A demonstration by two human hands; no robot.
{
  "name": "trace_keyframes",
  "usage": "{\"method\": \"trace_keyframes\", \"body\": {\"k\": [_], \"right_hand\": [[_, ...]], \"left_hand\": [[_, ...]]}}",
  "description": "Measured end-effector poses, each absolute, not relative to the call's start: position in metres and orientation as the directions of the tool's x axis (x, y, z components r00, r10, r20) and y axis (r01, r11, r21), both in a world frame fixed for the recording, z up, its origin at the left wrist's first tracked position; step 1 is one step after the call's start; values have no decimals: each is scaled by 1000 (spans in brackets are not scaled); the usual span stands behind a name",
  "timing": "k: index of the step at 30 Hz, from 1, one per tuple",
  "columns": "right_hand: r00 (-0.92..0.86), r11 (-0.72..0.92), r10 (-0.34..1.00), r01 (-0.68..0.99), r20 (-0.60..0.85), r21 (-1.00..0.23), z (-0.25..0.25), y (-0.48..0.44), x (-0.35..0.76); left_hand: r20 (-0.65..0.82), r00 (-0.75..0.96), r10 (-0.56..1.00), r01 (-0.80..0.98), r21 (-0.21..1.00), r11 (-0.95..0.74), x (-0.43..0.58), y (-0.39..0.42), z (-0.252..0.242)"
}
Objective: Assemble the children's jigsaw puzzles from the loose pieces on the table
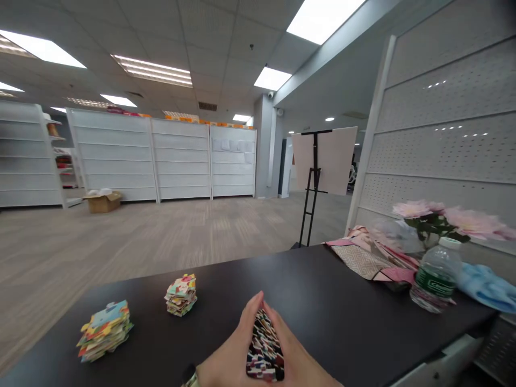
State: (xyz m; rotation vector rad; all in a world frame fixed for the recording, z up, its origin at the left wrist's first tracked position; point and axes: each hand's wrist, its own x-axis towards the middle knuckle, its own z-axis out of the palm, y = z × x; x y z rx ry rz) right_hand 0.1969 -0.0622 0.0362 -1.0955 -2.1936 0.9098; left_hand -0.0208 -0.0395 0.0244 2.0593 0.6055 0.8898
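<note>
My left hand (229, 352) and my right hand (296, 357) press together around a stack of jigsaw puzzle pieces (264, 349) at the near edge of the black table (330, 301). Their fingertips meet above the stack and both palms wrap its sides. Two more stacks of puzzle pieces stand to the left: a small one (181, 294) mid-table and a wider one (105, 330) nearer the left edge. A watch shows at my left wrist.
On the right of the table stand a water bottle (436, 279), folded patterned cloth (371, 258), pink flowers (443, 217) and a blue cloth (489, 287). A perforated white panel (443, 134) rises behind them. Beyond are an easel (312, 188), white shelving and a cardboard box (104, 201).
</note>
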Motion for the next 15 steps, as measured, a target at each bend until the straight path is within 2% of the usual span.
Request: {"method": "trace_keyframes", "body": {"k": [4, 8, 11, 15], "right_hand": [[-573, 488, 806, 496, 152, -719, 42, -59, 190], [-489, 427, 861, 542, 141, -724, 49, -59, 199], [-470, 449, 860, 508, 201, -735, 49, -62, 204], [-540, 506, 811, 453, 226, -734, 50, -68, 203]], "left_hand": [[419, 593, 688, 33, 841, -540, -22, -41, 33], [311, 656, 688, 173, 825, -538, -35, -27, 39], [232, 716, 659, 246, 799, -549, -40, -20, 39], [264, 665, 699, 218, 826, -520, -37, -25, 39]]}}
